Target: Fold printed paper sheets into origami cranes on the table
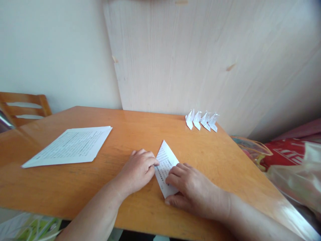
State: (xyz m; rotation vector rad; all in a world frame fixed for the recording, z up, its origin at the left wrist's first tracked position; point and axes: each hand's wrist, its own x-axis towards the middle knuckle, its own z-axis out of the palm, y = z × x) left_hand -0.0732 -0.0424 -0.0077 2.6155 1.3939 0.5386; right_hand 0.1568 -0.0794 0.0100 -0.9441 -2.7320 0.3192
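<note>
A printed sheet folded into a pointed, kite-like shape lies on the table in front of me, its narrow tip facing away. At its left edge, my left hand is closed, with thumb and forefinger pinching the paper's margin. My right hand grips the lower right side, curled fingers on top and thumb by the bottom corner. Part of the paper is hidden under the right fingers. Several folded white paper figures with upright points stand in a row at the table's far right.
A stack of printed sheets rests on the left of the wooden table. A wooden chair stands beyond the left edge. Against the far edge is a pale board. Bags and red fabric sit off the right edge.
</note>
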